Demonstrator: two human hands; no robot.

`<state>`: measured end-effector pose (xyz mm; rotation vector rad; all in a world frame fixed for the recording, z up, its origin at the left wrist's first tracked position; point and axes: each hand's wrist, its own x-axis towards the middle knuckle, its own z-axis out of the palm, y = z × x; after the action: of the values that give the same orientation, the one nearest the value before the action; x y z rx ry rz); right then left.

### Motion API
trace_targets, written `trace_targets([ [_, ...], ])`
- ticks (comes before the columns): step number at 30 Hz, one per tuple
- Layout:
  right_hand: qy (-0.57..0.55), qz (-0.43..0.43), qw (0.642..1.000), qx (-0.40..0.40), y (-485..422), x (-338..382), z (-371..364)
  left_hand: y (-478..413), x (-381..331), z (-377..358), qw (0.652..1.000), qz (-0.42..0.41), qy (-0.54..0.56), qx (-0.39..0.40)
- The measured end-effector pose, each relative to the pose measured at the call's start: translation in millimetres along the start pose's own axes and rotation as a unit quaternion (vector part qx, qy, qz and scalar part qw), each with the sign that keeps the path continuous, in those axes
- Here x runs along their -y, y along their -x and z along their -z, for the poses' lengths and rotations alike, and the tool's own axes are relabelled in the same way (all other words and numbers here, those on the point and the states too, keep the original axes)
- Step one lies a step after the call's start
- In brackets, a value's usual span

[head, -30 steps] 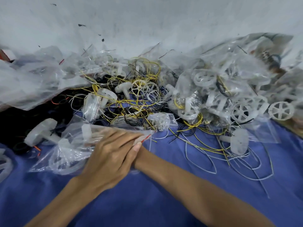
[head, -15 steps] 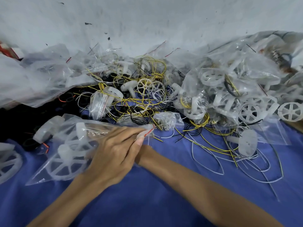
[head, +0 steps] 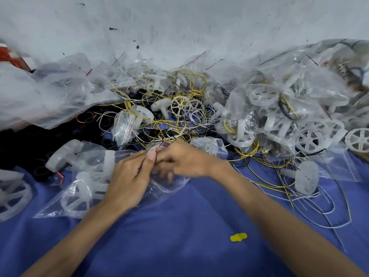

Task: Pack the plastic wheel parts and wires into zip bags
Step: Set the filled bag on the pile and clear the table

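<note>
The person's left hand (head: 127, 176) and right hand (head: 183, 162) meet at the mouth of a clear zip bag (head: 89, 176) lying on the blue cloth (head: 179, 246). Both hands pinch the red zip strip (head: 160, 146), I think to press it shut so nothing falls out. White wheel parts (head: 75, 198) sit inside the bag. Yellow wires (head: 179, 124) lie loose just behind the hands, and one loose wheel (head: 306, 177) waits on the right, near enough to grab next.

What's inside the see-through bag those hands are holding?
White plastic wheel parts show through the zip bag, one a spoked wheel. The left hand and right hand pinch its red-lined mouth and cover that end, so whether wires are inside cannot be seen.
</note>
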<state>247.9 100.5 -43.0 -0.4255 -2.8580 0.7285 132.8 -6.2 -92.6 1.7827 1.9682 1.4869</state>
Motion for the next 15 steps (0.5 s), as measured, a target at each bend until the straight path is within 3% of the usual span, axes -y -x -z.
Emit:
trace_targets([
  [2,-0.070,-0.034,0.994,-0.075,3.3,-9.8,23.9,1.5,1.9,-1.0,1.000,0.006,-0.009,0.001],
  [4,-0.048,-0.061,0.989,-0.123,4.2,-28.6,46.8,2.8,2.9,-2.5,1.000,0.007,-0.022,0.013],
  [6,-0.019,-0.100,0.989,-0.109,4.0,-47.1,65.5,4.7,3.4,-3.5,0.999,-0.003,-0.025,0.029],
  [10,-0.095,-0.195,0.971,-0.104,-5.6,-71.1,73.6,7.5,3.6,-5.2,0.997,-0.017,-0.027,0.065],
  [15,-0.100,-0.189,0.969,-0.125,-28.5,-81.5,42.8,9.1,2.3,-9.4,0.995,0.008,-0.013,0.099],
])
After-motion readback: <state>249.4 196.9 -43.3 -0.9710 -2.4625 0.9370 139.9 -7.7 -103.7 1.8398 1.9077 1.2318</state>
